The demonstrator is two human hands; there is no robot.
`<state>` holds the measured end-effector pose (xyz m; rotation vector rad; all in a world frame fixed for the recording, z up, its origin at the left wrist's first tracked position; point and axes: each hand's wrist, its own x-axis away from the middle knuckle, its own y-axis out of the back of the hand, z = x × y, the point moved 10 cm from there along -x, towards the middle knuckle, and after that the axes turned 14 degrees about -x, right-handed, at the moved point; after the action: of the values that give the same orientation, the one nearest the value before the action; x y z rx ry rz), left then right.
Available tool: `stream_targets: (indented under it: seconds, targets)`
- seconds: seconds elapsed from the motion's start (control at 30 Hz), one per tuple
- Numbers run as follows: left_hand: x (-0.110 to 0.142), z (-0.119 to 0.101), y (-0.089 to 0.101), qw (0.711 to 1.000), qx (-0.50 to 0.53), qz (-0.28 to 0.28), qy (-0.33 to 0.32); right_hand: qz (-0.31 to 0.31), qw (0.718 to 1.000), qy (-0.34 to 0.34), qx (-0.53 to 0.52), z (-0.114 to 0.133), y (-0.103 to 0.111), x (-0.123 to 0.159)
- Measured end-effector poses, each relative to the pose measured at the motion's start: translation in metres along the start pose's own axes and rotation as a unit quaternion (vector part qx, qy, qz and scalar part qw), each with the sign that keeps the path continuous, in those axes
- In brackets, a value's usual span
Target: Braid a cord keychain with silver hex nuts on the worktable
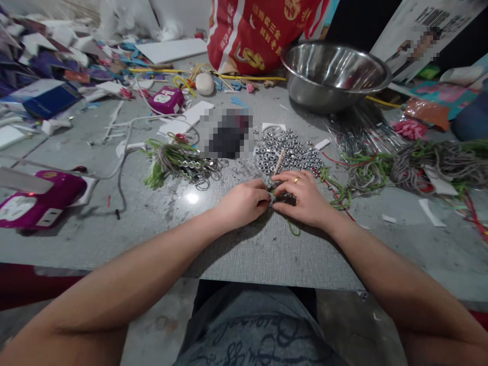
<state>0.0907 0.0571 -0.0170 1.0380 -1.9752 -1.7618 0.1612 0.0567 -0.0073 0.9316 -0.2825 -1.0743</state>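
My left hand [246, 202] and my right hand [303, 198] meet over the table, fingertips almost touching. Both are closed in a pinch on a cord, whose green loop [294, 229] trails out below my right hand. Small silvery bits show between the fingertips, too small to make out. A thin wooden stick [280, 160] rises just behind the right fingers. Directly beyond my hands lies a heap of silver beads [284, 145]. To the left rests a bundle of green and grey cords strung with silver beads [183, 163].
Tangled grey and green cords [404, 165] spread along the right. A steel bowl [335, 76] stands at the back beside a red bag [251, 35]. Purple power sockets [41, 201] with a white cable sit on the left. Scraps [49, 51] cover the back left.
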Motion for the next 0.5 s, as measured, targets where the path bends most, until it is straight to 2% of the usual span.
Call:
stream_targets:
  seconds: [0.17,0.5]
  targets:
    - [0.000,0.002,0.002,1.000,0.016,0.001,-0.003,0.006,0.999,0.019,0.047,0.003,-0.004,0.002]
    - [0.001,0.009,0.012,0.998,0.061,0.021,-0.013,0.033,0.999,0.018,0.032,0.002,0.002,0.000]
